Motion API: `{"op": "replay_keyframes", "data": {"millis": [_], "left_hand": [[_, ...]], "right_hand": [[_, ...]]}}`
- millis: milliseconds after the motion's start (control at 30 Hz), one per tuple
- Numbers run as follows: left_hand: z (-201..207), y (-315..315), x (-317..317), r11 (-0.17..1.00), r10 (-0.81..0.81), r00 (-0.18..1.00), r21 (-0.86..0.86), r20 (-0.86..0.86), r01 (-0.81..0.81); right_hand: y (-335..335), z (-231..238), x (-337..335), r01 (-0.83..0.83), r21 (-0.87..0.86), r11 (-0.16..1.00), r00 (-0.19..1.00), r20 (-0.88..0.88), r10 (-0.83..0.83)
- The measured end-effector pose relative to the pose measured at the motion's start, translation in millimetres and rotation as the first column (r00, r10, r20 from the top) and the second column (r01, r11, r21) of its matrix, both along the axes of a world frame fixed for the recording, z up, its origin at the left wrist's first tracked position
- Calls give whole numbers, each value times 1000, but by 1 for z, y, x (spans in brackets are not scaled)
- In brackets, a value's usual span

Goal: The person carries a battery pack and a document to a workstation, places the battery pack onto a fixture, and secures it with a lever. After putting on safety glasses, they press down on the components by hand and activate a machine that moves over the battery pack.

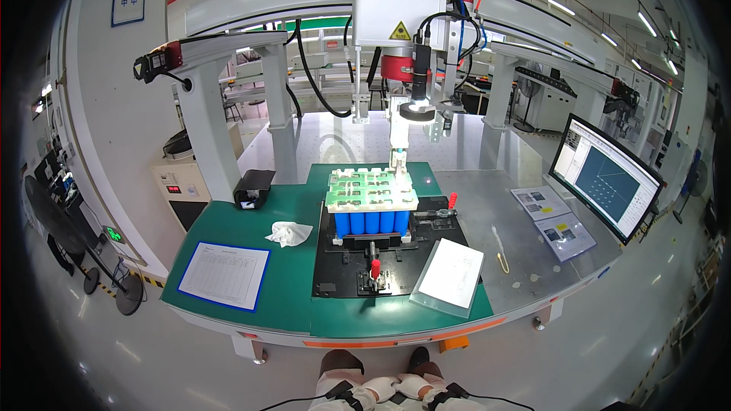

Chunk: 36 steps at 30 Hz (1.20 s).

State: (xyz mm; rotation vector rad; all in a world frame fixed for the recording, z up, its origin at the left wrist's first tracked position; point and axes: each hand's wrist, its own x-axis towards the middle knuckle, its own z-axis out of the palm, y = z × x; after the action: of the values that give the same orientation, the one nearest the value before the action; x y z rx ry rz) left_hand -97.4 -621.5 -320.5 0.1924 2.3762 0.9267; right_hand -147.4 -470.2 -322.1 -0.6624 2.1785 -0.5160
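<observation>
Low in the picture, my left hand [381, 387] and my right hand [413, 387], both in white gloves, meet in front of my lap. Their fingers curl inward toward each other; whatever lies inside them, if anything, is hidden. Neither hand touches the table. Beyond them, a block of blue cylindrical cells [371, 224] stands upright in a black fixture [335, 278], capped by a pale green plastic holder [371, 189]. A red-handled toggle clamp [375, 268] sits at the fixture's front, another red clamp handle [453, 200] at its right.
A gantry machine's white head [399, 11] hangs above, its nozzle [398, 160] down at the holder. Papers in a clear sleeve [451, 274] overlap the fixture's right corner. A blue-edged sheet [225, 275], crumpled white tissue [289, 233] and black box [253, 189] lie left; a monitor [605, 179] stands right.
</observation>
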Motion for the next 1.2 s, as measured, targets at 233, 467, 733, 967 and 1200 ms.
{"op": "replay_keyframes", "data": {"millis": [233,467,733,967,1200], "left_hand": [[-7,0,1,1000,8,1000,12,-24,-8],[-1,0,2,1000,27,999,-1,-22,-27],[-15,0,0,1000,7,1000,8,-25,-7],[-12,0,0,1000,-1,1000,14,-31,1],[-13,0,0,1000,1,1000,13,-17,-1]], "right_hand": [[1,-14,-1,17,-7,1000,1000,-7,-17],[0,-14,0,50,-24,998,999,-20,-50],[1,-13,0,47,-38,998,999,-20,-48],[0,-8,-2,34,-13,999,999,19,-34],[-1,-1,-3,28,-4,1000,999,41,-28]]}}
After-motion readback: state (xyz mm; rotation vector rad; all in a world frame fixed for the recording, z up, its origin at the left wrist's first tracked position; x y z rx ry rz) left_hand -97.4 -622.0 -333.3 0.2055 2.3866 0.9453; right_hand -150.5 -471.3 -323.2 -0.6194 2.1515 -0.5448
